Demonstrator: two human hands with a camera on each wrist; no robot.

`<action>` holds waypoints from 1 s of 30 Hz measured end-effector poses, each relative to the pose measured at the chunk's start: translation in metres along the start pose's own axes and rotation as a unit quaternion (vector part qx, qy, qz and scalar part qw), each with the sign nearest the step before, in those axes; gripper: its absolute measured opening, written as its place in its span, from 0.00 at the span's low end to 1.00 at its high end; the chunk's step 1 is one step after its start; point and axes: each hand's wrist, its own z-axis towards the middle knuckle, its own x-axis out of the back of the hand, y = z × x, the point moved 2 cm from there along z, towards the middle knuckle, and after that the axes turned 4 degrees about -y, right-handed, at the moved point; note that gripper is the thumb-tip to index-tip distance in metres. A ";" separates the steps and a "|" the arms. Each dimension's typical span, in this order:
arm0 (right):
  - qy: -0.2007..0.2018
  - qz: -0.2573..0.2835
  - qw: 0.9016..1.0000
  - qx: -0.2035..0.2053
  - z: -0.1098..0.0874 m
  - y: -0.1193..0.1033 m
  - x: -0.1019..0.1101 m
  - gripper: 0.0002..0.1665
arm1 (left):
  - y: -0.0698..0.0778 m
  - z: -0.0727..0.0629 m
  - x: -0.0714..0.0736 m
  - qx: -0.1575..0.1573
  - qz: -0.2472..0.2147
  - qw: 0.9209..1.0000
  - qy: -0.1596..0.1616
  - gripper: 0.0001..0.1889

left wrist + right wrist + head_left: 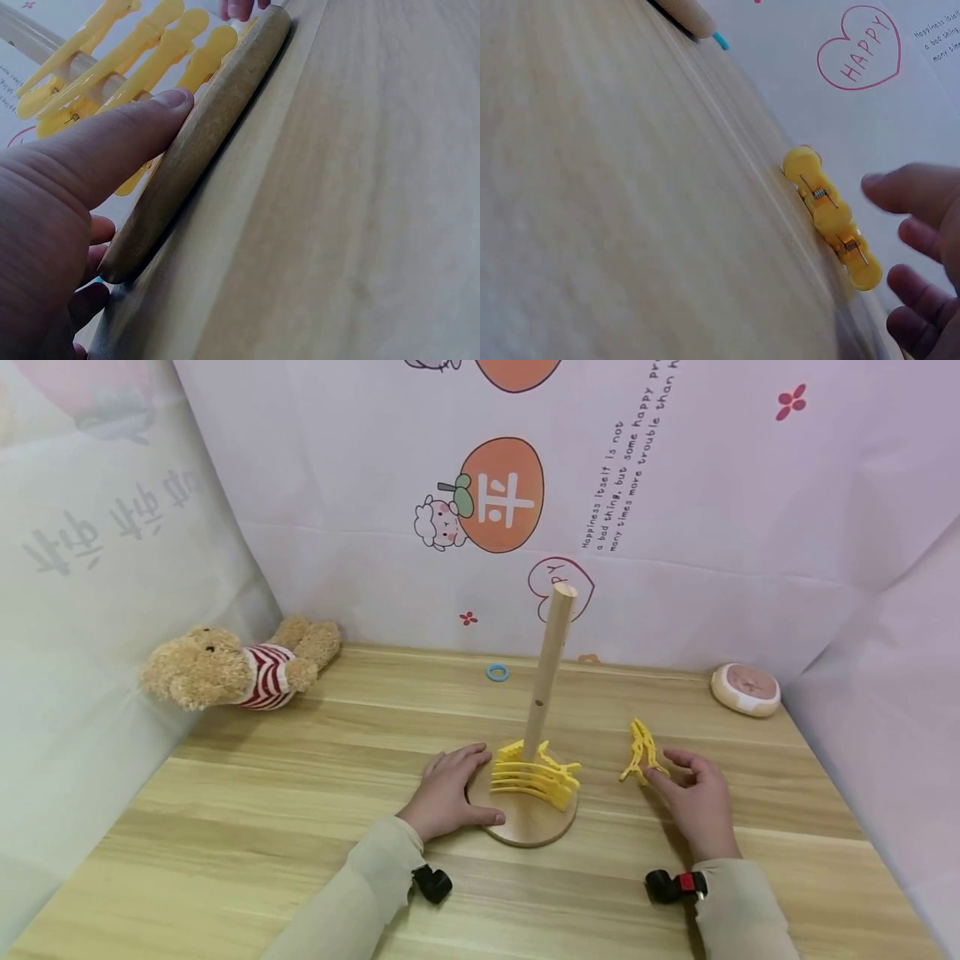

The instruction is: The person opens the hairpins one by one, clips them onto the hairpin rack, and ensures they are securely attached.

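Observation:
A round wooden base [528,832] with an upright wooden post [552,660] stands on the table. Several yellow plastic spring clips [531,779] are stacked around the post's foot. My left hand [448,795] grips the base's left rim, its thumb [142,131] lying over the top edge and its fingers along the far side. To the right, more yellow spring clips [639,753] with small metal springs lie on the table. My right hand [699,797] hovers beside them, thumb and fingers spread, with a gap between fingertips and clips [832,217] in the right wrist view.
A blue ring [497,672] lies behind the post. At the back left is a teddy bear [225,672] in a striped shirt on its side; at the back right sits a small cushion-like toy [746,689]. Printed cloth [360,510] walls the table [262,827] at the back and sides.

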 end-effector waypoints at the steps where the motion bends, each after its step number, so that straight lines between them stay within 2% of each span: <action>1: -0.002 -0.002 1.000 -0.006 0.001 0.001 0.001 0.34 | 0.000 0.000 0.000 0.000 0.002 1.000 -0.001 0.52; 10: -0.017 -0.008 0.999 -0.039 0.006 0.004 0.002 0.36 | 0.000 0.002 0.000 -0.003 -0.004 1.000 -0.002 0.52; 17: 0.012 -0.004 0.999 -0.053 0.008 0.005 0.005 0.31 | -0.001 0.002 0.000 0.001 0.002 1.000 -0.002 0.52; 20: -0.003 -0.007 0.998 -0.057 0.008 0.006 0.008 0.37 | -0.001 0.002 -0.001 0.002 0.004 1.000 -0.002 0.53; 24: -0.042 -0.054 0.997 -0.046 0.012 0.006 0.012 0.44 | -0.001 0.003 -0.001 0.004 0.004 1.000 -0.005 0.53; 27: -0.058 -0.093 0.993 -0.036 0.014 0.005 0.015 0.42 | -0.001 0.003 -0.001 0.005 0.002 1.000 -0.005 0.52; 30: -0.041 -0.080 0.995 -0.047 0.017 0.006 0.015 0.37 | -0.001 0.001 -0.001 0.003 -0.005 1.000 -0.003 0.52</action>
